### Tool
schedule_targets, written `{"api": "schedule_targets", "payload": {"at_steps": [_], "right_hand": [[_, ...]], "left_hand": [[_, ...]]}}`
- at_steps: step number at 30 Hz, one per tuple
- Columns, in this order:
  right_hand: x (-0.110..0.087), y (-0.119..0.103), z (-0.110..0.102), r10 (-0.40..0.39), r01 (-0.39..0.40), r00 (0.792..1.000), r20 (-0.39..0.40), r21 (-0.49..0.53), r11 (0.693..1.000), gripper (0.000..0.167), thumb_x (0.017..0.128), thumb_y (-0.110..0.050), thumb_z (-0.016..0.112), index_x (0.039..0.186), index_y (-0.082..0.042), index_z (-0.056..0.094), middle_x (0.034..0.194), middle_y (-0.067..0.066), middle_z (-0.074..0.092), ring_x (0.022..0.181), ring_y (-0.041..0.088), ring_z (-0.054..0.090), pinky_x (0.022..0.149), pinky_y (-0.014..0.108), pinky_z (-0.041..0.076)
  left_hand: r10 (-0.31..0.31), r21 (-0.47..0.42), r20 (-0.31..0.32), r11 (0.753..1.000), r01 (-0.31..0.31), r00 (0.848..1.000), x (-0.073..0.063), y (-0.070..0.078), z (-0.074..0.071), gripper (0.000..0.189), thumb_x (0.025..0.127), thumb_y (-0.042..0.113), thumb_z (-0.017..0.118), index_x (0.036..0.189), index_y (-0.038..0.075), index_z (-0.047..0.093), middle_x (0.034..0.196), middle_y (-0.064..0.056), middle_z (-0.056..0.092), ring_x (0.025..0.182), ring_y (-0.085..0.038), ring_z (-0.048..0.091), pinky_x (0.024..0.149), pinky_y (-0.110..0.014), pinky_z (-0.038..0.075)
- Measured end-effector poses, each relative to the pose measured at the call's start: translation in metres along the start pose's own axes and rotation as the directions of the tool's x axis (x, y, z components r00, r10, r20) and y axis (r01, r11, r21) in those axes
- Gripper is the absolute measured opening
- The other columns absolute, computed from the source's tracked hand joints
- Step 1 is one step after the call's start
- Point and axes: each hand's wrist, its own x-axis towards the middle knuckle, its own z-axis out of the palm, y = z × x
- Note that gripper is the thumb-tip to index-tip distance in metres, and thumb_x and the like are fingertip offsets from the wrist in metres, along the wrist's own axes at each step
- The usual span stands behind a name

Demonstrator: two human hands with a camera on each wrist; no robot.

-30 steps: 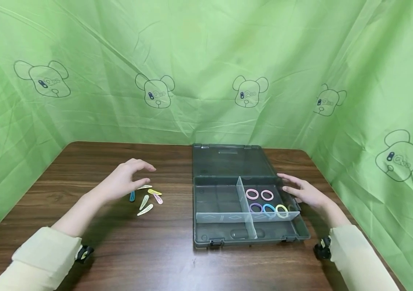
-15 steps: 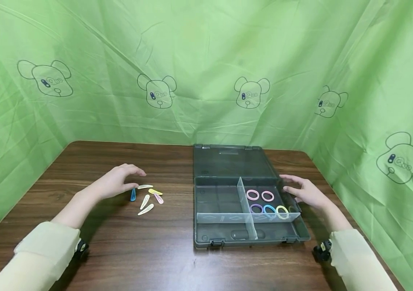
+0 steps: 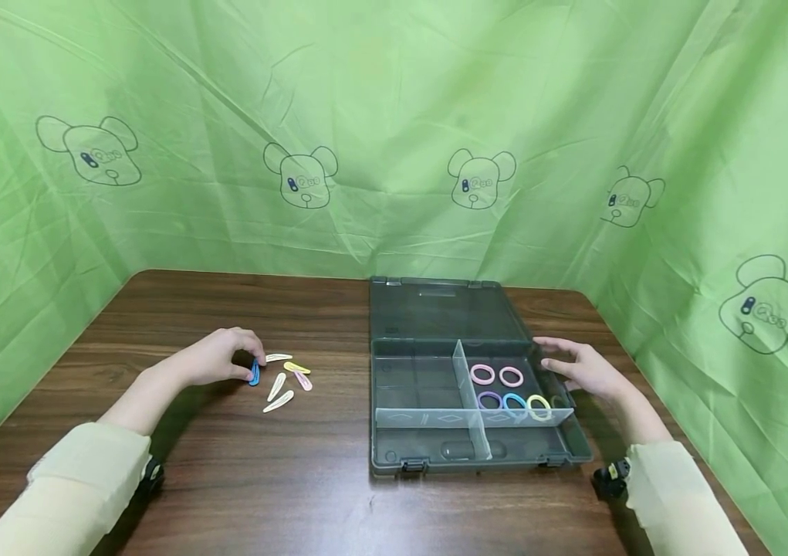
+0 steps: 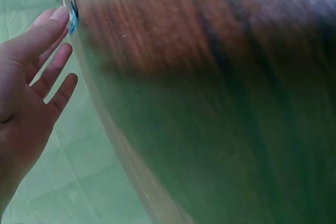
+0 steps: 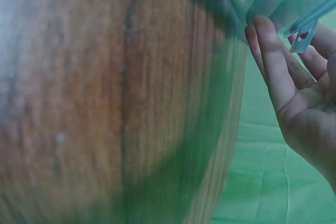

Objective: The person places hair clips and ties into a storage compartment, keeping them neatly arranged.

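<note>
In the head view my left hand (image 3: pixel 216 359) is at the left of the table, thumb and forefinger pinching a blue snap hair clip (image 3: pixel 255 372). The left wrist view shows the blue clip (image 4: pixel 73 20) at the thumb tip. Beside it lie several more hair clips: a yellow one (image 3: pixel 297 367), a pink one (image 3: pixel 302 381) and whitish ones (image 3: pixel 279 401). My right hand (image 3: pixel 591 372) rests with relaxed fingers against the right side of a grey see-through divided box (image 3: pixel 394 466). Part of that hand shows behind the box in the right wrist view.
The box's lid (image 3: pixel 438 309) lies folded back behind it. Its back right compartment holds several ring hair ties, among them a pink one (image 3: pixel 482 374) and a yellow one (image 3: pixel 539 407). A green curtain (image 3: pixel 394 139) surrounds the wooden table (image 3: pixel 324 494).
My left hand has drawn back leftward and come down from above the clips to the blue clip, which it now pinches. My right hand stays at the box's side.
</note>
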Motion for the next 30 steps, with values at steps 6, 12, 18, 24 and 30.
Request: {"api": "schedule_targets", "payload": {"at_steps": [6,12,18,24,30], "right_hand": [[0.0009,0.0003,0.0005,0.003,-0.003,1.0,-0.002,0.027,1.0,0.059,0.094,-0.021,0.057,0.145,-0.006,0.032,0.139,0.029,0.037,0.093,0.023,0.066,0.073,0.042,0.056],[0.0002,0.0017,0.0019,0.006,-0.006,1.0,0.001,0.03,1.0,0.059,0.095,-0.022,0.056,0.146,-0.006,0.031,0.134,0.033,0.042,0.095,0.023,0.066,0.074,0.043,0.055],[-0.0001,0.0045,0.0025,0.016,-0.016,1.0,-0.012,0.016,1.0,0.061,0.094,-0.027,0.058,0.146,-0.009,0.032,0.132,0.033,0.046,0.098,0.023,0.065,0.074,0.042,0.056],[0.0001,0.0059,0.0033,0.011,-0.011,1.0,-0.019,0.009,1.0,0.06,0.094,-0.028,0.057,0.146,-0.011,0.032,0.134,0.031,0.045,0.101,0.021,0.063,0.073,0.04,0.056],[0.0006,0.0066,0.0042,-0.008,0.009,1.0,-0.028,0.031,0.999,0.056,0.095,-0.021,0.056,0.145,-0.009,0.033,0.132,0.031,0.046,0.101,0.017,0.062,0.072,0.041,0.056]], "left_hand": [[-0.021,-0.048,0.023,0.999,0.022,1.0,-0.0005,0.0034,-0.001,0.02,0.07,0.01,0.08,0.086,0.016,0.07,0.088,0.007,0.064,0.085,-0.013,0.061,0.08,-0.037,0.049],[-0.045,-0.065,0.07,0.997,0.05,0.996,0.0006,0.003,-0.0019,0.016,0.071,0.012,0.08,0.083,0.016,0.071,0.085,0.007,0.064,0.079,-0.008,0.059,0.074,-0.032,0.05],[-0.057,-0.051,0.095,0.997,0.062,0.994,0.0023,-0.0009,-0.0002,0.016,0.071,0.015,0.08,0.082,0.018,0.07,0.082,0.01,0.063,0.076,-0.005,0.057,0.071,-0.029,0.05],[-0.055,-0.045,0.106,0.997,0.06,0.993,0.0026,0.0015,-0.0019,0.015,0.07,0.013,0.08,0.078,0.018,0.068,0.077,0.011,0.061,0.072,-0.005,0.055,0.067,-0.028,0.049],[-0.049,-0.049,0.103,0.997,0.054,0.993,0.0016,0.0038,-0.0054,0.016,0.072,0.011,0.078,0.071,0.019,0.064,0.071,0.013,0.058,0.067,-0.001,0.049,0.061,-0.024,0.044]]}}
